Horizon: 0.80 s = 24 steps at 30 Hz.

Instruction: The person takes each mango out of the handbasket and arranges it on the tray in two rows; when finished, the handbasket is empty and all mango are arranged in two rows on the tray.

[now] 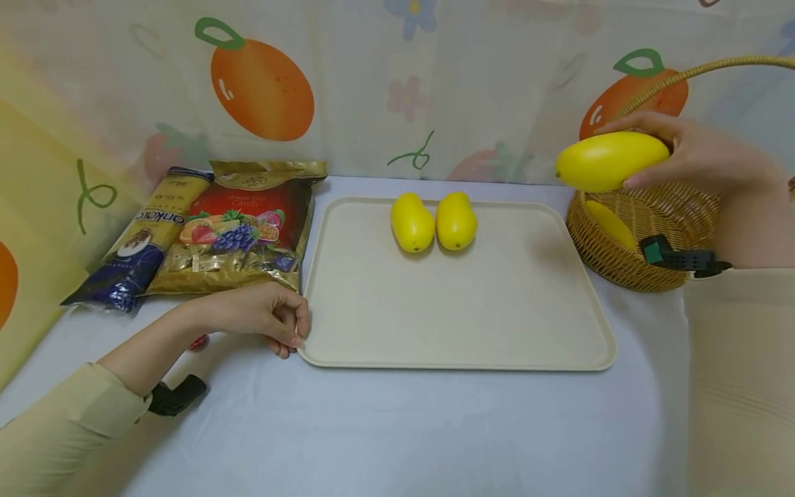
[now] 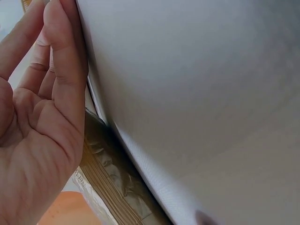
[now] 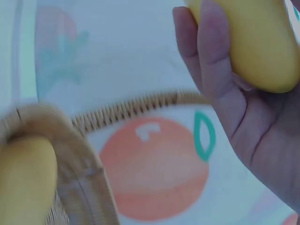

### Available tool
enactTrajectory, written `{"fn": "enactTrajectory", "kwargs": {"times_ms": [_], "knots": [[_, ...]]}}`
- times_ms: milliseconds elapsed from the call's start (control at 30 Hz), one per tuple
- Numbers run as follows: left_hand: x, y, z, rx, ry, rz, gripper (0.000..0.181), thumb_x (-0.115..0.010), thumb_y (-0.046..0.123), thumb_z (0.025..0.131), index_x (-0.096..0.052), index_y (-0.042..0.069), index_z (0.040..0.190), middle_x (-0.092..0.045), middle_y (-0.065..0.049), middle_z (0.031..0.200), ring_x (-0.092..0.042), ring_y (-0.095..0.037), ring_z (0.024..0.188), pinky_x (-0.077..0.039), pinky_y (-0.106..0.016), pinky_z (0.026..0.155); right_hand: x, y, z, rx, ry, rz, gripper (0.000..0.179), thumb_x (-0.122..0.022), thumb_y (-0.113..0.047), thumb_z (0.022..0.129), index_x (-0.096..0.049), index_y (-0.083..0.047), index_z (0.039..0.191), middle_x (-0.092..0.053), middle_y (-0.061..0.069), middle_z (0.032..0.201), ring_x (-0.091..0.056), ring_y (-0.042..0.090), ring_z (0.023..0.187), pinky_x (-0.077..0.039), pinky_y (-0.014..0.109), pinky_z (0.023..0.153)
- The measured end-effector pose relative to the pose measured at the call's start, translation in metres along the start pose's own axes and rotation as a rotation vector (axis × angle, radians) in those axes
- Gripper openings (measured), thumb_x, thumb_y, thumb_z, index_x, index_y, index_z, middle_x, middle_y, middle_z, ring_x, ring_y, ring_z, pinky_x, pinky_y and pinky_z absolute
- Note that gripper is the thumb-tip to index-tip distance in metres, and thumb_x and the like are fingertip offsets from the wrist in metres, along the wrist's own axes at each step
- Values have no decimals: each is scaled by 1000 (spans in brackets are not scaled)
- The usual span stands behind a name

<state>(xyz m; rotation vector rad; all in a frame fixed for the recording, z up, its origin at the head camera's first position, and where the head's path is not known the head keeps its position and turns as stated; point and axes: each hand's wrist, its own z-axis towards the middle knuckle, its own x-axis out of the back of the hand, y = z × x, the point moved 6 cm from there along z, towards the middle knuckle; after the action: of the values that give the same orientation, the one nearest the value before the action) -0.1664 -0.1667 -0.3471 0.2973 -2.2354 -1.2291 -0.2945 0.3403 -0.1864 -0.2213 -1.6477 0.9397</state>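
Observation:
My right hand [image 1: 698, 155] grips a yellow mango [image 1: 611, 160] over the wicker basket [image 1: 640, 266] at the right. The right wrist view shows the fingers wrapped along the held mango [image 3: 262, 42]. Another mango [image 1: 610, 224] lies inside the basket. Two more yellow mangoes, a left one [image 1: 413, 222] and a right one [image 1: 456, 221], lie side by side near the back of the beige tray [image 1: 459, 310]. At the tray's left edge, near its front corner, my left hand [image 1: 263, 317] pinches the rim between thumb and curled fingers.
A candy bag [image 1: 239, 228] and a blue-and-gold packet [image 1: 145, 238] lie left of the tray. A small red item [image 1: 199, 342] sits partly hidden behind the left forearm. The basket's tall handle [image 1: 702, 69] arches up at the right. A fruit-print curtain [image 1: 366, 83] hangs behind.

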Motion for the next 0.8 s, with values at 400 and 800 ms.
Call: {"fn": "enactTrajectory", "kwargs": {"times_ms": [400,800], "knots": [[-1,2,1,2,-1,-14,19,-73,14,88,-63,-2,93,-72,-11,79,-69,-12,68,-59,-25,64,-70,-63,28,190,-233,61,70,-75,10,77,-50,-10,139,-53,6,131,-53,20,103,-49,22,82],[-1,2,2,-3,0,-9,19,-73,15,88,-63,-1,93,-72,-11,79,-69,-13,68,-59,-25,65,-140,-70,51,188,-430,49,67,-83,-8,78,-52,-19,136,-52,-2,136,-48,20,120,-43,24,96]]}}
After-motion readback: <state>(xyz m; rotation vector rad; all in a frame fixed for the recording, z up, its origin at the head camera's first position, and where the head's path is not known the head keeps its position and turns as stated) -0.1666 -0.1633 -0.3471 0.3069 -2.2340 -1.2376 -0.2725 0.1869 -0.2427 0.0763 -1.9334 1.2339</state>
